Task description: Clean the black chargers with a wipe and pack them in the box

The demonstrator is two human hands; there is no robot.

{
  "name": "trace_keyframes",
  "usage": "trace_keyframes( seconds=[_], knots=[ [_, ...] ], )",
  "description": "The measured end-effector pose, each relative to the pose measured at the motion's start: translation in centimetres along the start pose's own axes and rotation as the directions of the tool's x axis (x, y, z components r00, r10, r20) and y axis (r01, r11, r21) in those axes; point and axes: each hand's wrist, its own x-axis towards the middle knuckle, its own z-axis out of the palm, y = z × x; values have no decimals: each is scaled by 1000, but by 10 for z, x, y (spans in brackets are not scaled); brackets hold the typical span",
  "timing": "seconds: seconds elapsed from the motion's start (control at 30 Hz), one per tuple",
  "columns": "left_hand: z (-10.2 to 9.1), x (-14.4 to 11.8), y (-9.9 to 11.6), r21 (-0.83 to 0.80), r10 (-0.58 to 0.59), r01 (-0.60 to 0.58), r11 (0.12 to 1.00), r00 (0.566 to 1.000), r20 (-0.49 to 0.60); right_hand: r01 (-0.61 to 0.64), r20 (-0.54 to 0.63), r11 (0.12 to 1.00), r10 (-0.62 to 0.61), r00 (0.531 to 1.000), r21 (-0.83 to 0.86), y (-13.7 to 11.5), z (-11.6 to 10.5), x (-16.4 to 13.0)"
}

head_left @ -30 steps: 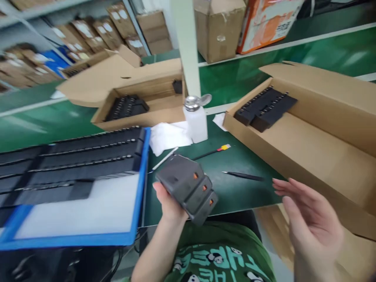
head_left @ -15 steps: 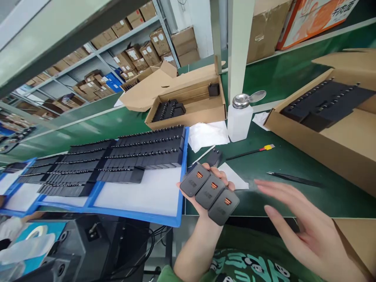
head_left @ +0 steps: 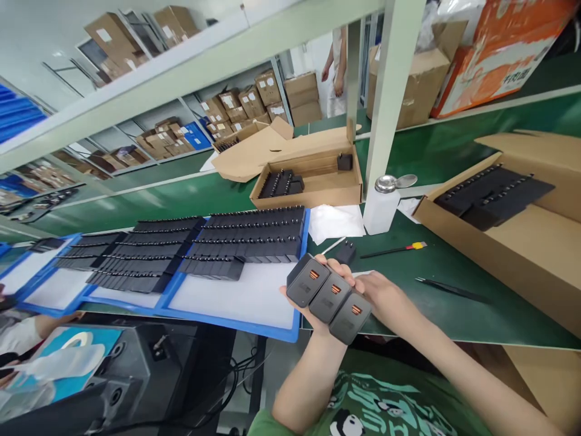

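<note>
My left hand [head_left: 318, 321] holds three dark grey chargers [head_left: 330, 297] side by side, their orange ports facing up, just past the table's front edge. My right hand [head_left: 385, 297] has come in from the right and rests against the far side of the row, fingers behind the chargers. Left of them lies a blue-rimmed white tray [head_left: 254, 300] carrying rows of black chargers [head_left: 252, 236]. One loose black charger [head_left: 347, 251] lies on the green table behind my hands.
A white dispenser bottle [head_left: 380, 209], white cloths [head_left: 334, 221], a yellow-tipped tool [head_left: 394, 249] and tweezers [head_left: 449, 289] lie on the table. Open cardboard boxes [head_left: 308, 181] [head_left: 494, 242] hold more chargers. A second tray [head_left: 40, 284] lies left. A person stands far back.
My right hand moved left from open air onto the row of chargers. The view swung up and left, showing more of the trays and shelves.
</note>
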Motion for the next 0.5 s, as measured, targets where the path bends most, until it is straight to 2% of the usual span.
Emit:
trace_keyframes(
  seconds=[0.07,0.1,0.17,0.2,0.23,0.27,0.3,0.33,0.37,0.43,0.5],
  knots=[
    [7,3,7,-15,25,-25,1000,1000,12,-57,-159,998,52,986,-31,-5,-25,15],
    [9,4,10,23,49,-49,999,999,5,-101,-259,994,88,962,-38,-12,-41,23],
    [11,4,13,240,102,-93,966,995,-23,-132,-428,991,107,898,-29,-38,-71,41],
    [10,2,15,376,119,-97,922,992,-35,-95,-496,995,78,865,-8,-55,-83,51],
    [8,0,18,492,124,-87,866,991,-43,46,-481,999,-50,875,-20,-72,-90,60],
    [5,-4,21,588,117,-66,806,992,-49,214,-394,976,-212,894,-38,-89,-94,69],
    [1,-8,25,665,103,-40,746,993,-56,371,-275,927,-371,887,-53,-103,-94,76],
    [-4,-13,30,729,96,-16,684,993,-68,494,-155,868,-496,854,-55,-113,-91,83],
    [-9,-18,36,790,103,0,613,992,-79,570,-56,820,-572,818,-52,-120,-85,88],
    [-19,-23,46,911,142,-16,411,989,-47,631,46,774,-630,775,-50,-121,-74,93],
    [-24,-20,50,962,158,-128,242,983,92,646,80,763,-642,762,-35,-112,-69,96]
  ],
)
